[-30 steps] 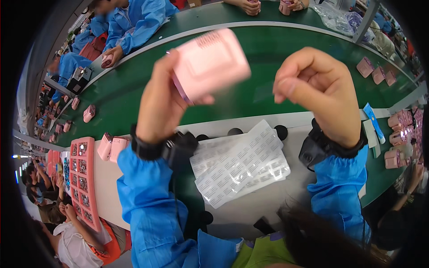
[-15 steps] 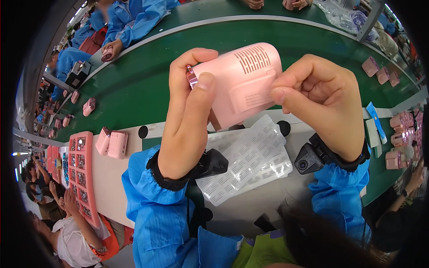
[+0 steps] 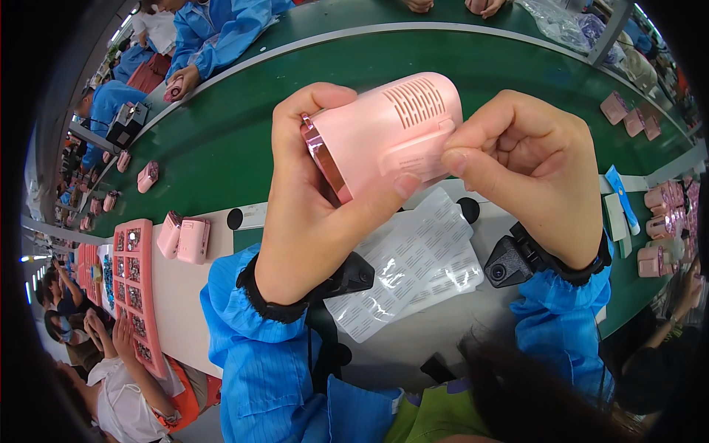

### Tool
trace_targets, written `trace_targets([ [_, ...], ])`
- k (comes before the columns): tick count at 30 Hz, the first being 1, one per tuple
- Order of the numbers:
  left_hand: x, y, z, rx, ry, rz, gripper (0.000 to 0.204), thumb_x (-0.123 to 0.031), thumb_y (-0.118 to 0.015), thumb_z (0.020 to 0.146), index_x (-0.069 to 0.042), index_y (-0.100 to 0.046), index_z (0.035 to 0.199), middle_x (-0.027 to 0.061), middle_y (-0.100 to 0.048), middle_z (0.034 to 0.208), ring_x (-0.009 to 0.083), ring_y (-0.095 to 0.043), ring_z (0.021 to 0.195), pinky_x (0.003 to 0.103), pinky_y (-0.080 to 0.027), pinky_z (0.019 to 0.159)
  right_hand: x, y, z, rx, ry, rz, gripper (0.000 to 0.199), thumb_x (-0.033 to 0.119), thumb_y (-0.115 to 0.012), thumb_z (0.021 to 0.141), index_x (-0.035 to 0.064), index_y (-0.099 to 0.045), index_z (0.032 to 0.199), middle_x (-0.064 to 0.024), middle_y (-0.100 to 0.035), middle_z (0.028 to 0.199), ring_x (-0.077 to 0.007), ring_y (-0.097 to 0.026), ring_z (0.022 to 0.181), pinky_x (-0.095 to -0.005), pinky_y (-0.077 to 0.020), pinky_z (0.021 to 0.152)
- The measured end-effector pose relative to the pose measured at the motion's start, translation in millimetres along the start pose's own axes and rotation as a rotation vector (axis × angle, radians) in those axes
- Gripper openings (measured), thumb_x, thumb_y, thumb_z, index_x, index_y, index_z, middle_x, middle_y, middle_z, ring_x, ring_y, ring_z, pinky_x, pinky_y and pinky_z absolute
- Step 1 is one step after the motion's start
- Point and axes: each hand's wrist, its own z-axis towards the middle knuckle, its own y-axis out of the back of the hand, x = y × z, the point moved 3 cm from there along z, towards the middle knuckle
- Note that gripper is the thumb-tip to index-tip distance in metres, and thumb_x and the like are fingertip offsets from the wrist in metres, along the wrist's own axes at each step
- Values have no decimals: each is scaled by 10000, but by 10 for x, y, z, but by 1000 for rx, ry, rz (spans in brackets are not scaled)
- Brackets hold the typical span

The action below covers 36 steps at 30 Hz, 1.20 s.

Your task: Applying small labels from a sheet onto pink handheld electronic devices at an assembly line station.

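Observation:
A pink plastic device (image 3: 369, 125) with a rounded body, vent slots and a shiny metallic-pink rim is held up over the bench. My left hand (image 3: 310, 199) is closed around its rim end, fingers behind and thumb pressed on the raised panel with small print. At that panel's right edge, the thumb and forefinger of my right hand (image 3: 528, 159) are pinched together. Whatever sits between those fingertips is too small to make out. Below lie overlapping glossy label sheets (image 3: 413, 269) with rows of small print.
Two pink devices (image 3: 193, 240) stand left by a pink compartment tray (image 3: 135, 288) of small shiny parts. A green conveyor belt (image 3: 221, 125) runs behind, carrying more devices. Right are a blue-and-white tube (image 3: 622, 199) and stacked pink units (image 3: 651, 262). Co-workers sit around.
The device has turned slightly, showing more of its shiny rim. My left thumb has moved from the rim side onto the raised panel. My right hand stays pinched at the panel's edge.

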Motion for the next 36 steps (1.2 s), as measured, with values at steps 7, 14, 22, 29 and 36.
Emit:
trace_targets([
  [7,-32,4,-29,-6,34,9,574,-88,-645,710,-64,-279,1151,126,-477,1032,204,-556,860,281,-522,619,16,-21,-16,1,-4,-31,72,-41,-596,735,-23,-549,786,-37,-566,719,-43,-507,616,-149,-395,539],
  [14,-48,12,-52,-17,67,33,570,-82,-639,710,-65,-275,1149,129,-480,1022,199,-559,842,281,-522,612,14,-42,-34,-4,15,-65,74,-59,-593,725,-22,-552,774,-30,-555,719,-45,-506,634,-152,-394,550],
  [22,-58,-24,-51,-57,-25,43,564,-62,-635,699,-52,-288,1143,108,-449,1025,186,-540,881,271,-510,654,33,-79,-69,-68,73,-131,73,-58,-606,708,-12,-558,738,-8,-528,687,-37,-481,616,-154,-366,534],
  [29,-67,-10,-60,-42,-56,95,555,-44,-619,694,-46,-290,1141,101,-446,1026,180,-537,886,272,-511,655,75,-120,-82,-136,165,-309,67,-29,-627,700,-4,-564,701,5,-514,668,-25,-445,586,-146,-316,499],
  [36,-89,-18,11,-20,188,-49,534,17,-610,701,-55,-288,1120,85,-412,1030,132,-499,892,236,-453,714,0,252,62,-438,98,-439,277,-11,-622,714,4,-508,967,6,-525,719,-34,-467,648,-158,-363,568],
])
